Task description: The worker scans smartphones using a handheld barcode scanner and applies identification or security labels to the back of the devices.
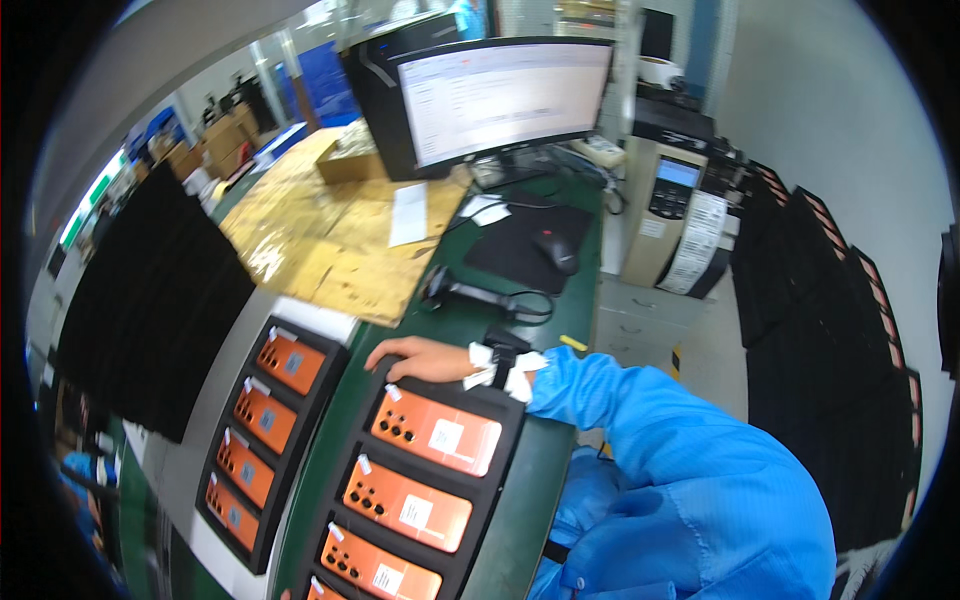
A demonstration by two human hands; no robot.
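A black foam tray (pixel 373 452) lies at a slant on the green bench, with several orange phone back panels (pixel 447 434) in its slots. Each panel has dark round camera openings, a white label and a small pale tab. My right hand (pixel 425 360) grips the tray's far end, fingers bent over the rim and corner. A blue sleeve and a black wrist strap over white cuff material cover that arm. At the bottom edge, only a sliver of my left hand (pixel 286 594) shows beside the tray; its fingers are hidden.
A second black tray (pixel 283 486) of orange panels lies to the left, near a large black sheet (pixel 150 300). Beyond are a barcode scanner (pixel 470 292), mouse (pixel 554 250), monitor (pixel 505 100) and label printer (pixel 665 200). Black trays (pixel 830 380) stand stacked along the right wall.
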